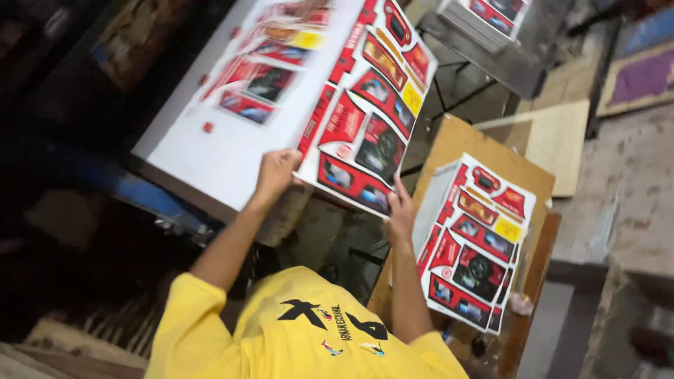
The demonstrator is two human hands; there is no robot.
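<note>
Leftmost, a white table carries a flat sheet, printed red and white, lying well up its surface. It lies fully supported, so it keeps flat and its corners do not curl.

Next comes the left hand, closed on the near corner of the sheet, fingers curled under and thumb seemingly on top. This sheet is held in the air, half over the table's right edge and half over the gap beside it, tilted with its far end higher. It is wide and floppy card, so a hold at one point would probably let it sag or fold; that seems to be why both hands take the near edge, well apart.

The right hand pinches the same edge at the other near corner, fingers spread up along the printed face, steadying it against twisting.

Right of that hand sits a stack of the same printed sheets on a brown board, squared up and close by, within easy reach of the right arm.

Top right, a far stack rests on a grey stand, well apart from both hands.
</note>
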